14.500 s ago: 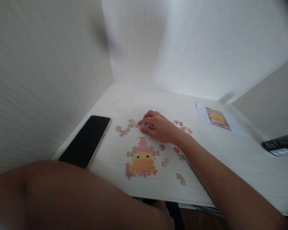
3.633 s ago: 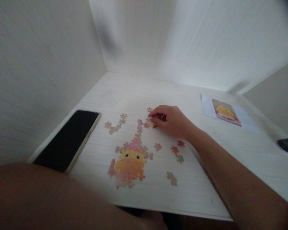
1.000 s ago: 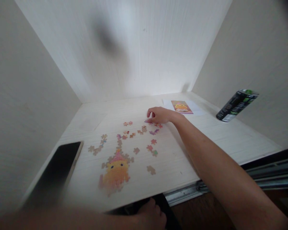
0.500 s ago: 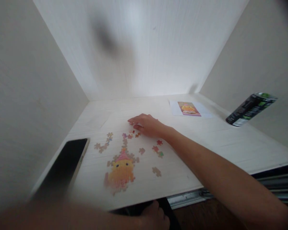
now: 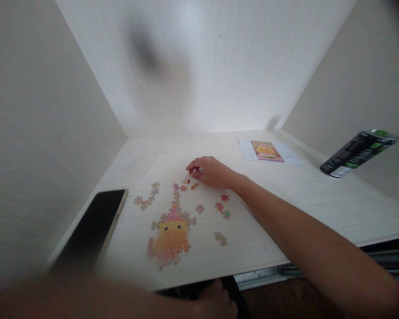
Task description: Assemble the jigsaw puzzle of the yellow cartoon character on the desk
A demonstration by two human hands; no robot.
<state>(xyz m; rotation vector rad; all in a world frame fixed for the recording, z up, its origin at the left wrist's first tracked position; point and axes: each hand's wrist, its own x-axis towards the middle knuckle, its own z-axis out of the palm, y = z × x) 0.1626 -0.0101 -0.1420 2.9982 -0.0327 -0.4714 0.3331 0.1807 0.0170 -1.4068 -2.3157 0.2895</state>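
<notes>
My right hand (image 5: 213, 172) reaches over the white tabletop, its thumb and fingers bent together at a puzzle piece (image 5: 190, 174) that the fingertips partly hide. Just in front of it lie small loose pieces, among them a pink one (image 5: 183, 188) and an orange one (image 5: 194, 186). Closer to me is a partly joined jigsaw puzzle (image 5: 171, 235) of a yellow character in a pink hat, with a strip of pieces running up from it. Below the table's front edge, my left hand (image 5: 218, 299) rests with curled fingers; its palm side is hidden.
A smartphone (image 5: 93, 226) with a dark screen lies at the left. Joined tan pieces (image 5: 146, 201) sit beside it, and red and green pieces (image 5: 222, 208) lie right of the puzzle. A printed reference picture (image 5: 267, 151) and a black can (image 5: 357, 153) stand farther right.
My right hand's fingers have drawn in from a flatter reach over the pieces to a more bent pinch. The whole view has shifted slightly; my left hand stays below the edge.
</notes>
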